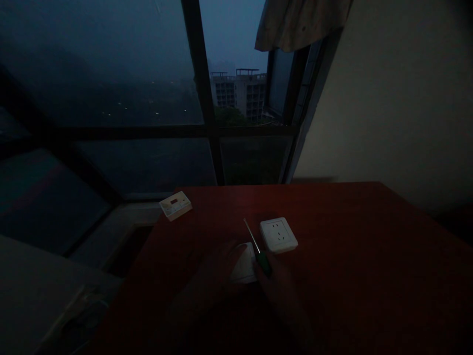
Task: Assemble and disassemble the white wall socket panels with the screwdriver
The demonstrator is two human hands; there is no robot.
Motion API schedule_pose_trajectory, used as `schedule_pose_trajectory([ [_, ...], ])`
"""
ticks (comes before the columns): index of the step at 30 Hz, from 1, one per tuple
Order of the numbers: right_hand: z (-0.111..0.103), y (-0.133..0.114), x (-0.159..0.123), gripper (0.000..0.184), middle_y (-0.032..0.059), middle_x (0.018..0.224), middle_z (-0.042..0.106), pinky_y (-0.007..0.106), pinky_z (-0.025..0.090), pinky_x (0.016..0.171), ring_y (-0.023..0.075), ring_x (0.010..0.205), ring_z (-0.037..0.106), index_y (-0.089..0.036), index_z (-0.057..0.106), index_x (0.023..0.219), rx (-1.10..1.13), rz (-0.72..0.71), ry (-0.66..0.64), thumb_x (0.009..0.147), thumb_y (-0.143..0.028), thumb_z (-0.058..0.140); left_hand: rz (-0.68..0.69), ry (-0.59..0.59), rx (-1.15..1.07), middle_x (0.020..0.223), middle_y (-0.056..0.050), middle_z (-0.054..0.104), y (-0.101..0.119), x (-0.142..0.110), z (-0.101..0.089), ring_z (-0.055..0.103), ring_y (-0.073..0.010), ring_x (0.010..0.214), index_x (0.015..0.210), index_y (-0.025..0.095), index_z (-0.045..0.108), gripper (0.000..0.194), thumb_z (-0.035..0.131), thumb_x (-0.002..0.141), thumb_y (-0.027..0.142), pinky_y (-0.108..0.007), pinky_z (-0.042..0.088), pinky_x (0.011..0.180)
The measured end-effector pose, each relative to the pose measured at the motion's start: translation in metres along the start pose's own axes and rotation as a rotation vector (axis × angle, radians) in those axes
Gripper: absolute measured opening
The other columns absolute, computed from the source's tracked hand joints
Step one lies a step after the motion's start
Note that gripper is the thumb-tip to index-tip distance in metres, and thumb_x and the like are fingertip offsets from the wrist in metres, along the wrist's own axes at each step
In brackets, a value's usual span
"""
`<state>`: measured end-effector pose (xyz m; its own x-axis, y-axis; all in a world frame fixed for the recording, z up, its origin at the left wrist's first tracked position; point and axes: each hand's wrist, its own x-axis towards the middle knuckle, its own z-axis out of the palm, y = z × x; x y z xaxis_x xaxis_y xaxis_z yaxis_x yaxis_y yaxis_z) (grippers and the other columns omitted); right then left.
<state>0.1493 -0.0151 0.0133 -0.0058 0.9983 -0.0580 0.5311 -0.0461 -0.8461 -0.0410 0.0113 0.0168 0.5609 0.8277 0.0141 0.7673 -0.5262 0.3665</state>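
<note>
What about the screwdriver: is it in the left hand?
No, the right hand holds the screwdriver by its green handle, while the left hand touches the white cover beside it.

There is one camera, and the person wears it on the head. It looks forward and down over the red worktop (332, 217). The hands are not very close to it. It also sees the big window (140, 88) and the wall (388, 98).
</note>
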Motion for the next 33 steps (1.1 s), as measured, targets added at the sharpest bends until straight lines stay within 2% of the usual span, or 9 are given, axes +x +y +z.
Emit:
schedule_pose_trajectory([
  [4,0.000,-0.001,0.001,0.023,0.0076,0.086,0.068,0.025,0.045,0.067,0.0189,0.076,0.062,-0.017,0.063,0.094,-0.003,0.000,-0.009,0.083,-0.028,0.046,0.007,0.005,0.007,0.139,-0.012,0.039,0.004,0.004,-0.004,0.040,-0.0331,0.124,0.137,0.022,0.033,0.089,0.076,0.060,0.029,-0.047,0.037,0.102],
  [7,0.000,-0.001,0.001,0.022,0.0082,0.087,0.068,0.025,0.045,0.067,0.0190,0.076,0.062,-0.016,0.062,0.092,0.007,-0.003,-0.005,0.083,-0.027,0.046,0.014,0.003,0.020,0.137,-0.011,0.042,0.009,0.006,-0.007,0.042,-0.0331,0.122,0.136,0.023,0.033,0.087,0.074,0.060,0.027,-0.047,0.037,0.101],
  [13,0.001,0.002,0.001,0.025,0.0088,0.091,0.068,0.025,0.046,0.069,0.0195,0.080,0.063,-0.017,0.062,0.097,0.038,-0.004,0.008,0.083,-0.028,0.046,-0.051,-0.007,0.044,0.133,-0.010,0.046,0.012,0.010,-0.011,0.046,-0.0325,0.118,0.134,0.023,0.036,0.084,0.072,0.059,0.031,-0.045,0.038,0.099],
  [17,0.001,0.003,0.000,0.024,0.0083,0.087,0.069,0.025,0.046,0.066,0.0192,0.076,0.063,-0.017,0.063,0.093,0.042,-0.024,0.004,0.083,-0.029,0.045,-0.082,-0.019,0.028,0.132,-0.010,0.047,0.008,0.010,-0.011,0.047,-0.0317,0.117,0.134,0.023,0.038,0.083,0.072,0.060,0.036,-0.044,0.040,0.098],
  [21,0.001,0.002,0.001,0.022,0.0072,0.082,0.068,0.025,0.044,0.063,0.0181,0.072,0.062,-0.017,0.062,0.088,0.024,-0.008,-0.002,0.083,-0.028,0.044,-0.094,-0.035,0.026,0.136,-0.009,0.045,0.007,0.009,-0.012,0.044,-0.0314,0.121,0.136,0.025,0.037,0.083,0.073,0.062,0.039,-0.044,0.039,0.099],
  [26,0.001,0.001,0.001,0.020,0.0060,0.082,0.068,0.023,0.044,0.063,0.0170,0.072,0.061,-0.018,0.062,0.087,0.033,-0.023,-0.005,0.084,-0.027,0.045,-0.071,-0.049,0.021,0.140,-0.010,0.041,0.011,0.008,-0.014,0.042,-0.0316,0.123,0.136,0.024,0.035,0.082,0.072,0.063,0.033,-0.045,0.038,0.101],
  [33,0.003,0.003,0.001,0.022,0.0058,0.079,0.067,0.024,0.042,0.060,0.0168,0.068,0.060,-0.018,0.062,0.086,0.006,-0.025,-0.008,0.085,-0.030,0.043,-0.056,-0.005,0.039,0.139,-0.012,0.041,0.013,0.006,-0.011,0.042,-0.0326,0.123,0.136,0.021,0.035,0.082,0.071,0.063,0.030,-0.047,0.038,0.100],
])
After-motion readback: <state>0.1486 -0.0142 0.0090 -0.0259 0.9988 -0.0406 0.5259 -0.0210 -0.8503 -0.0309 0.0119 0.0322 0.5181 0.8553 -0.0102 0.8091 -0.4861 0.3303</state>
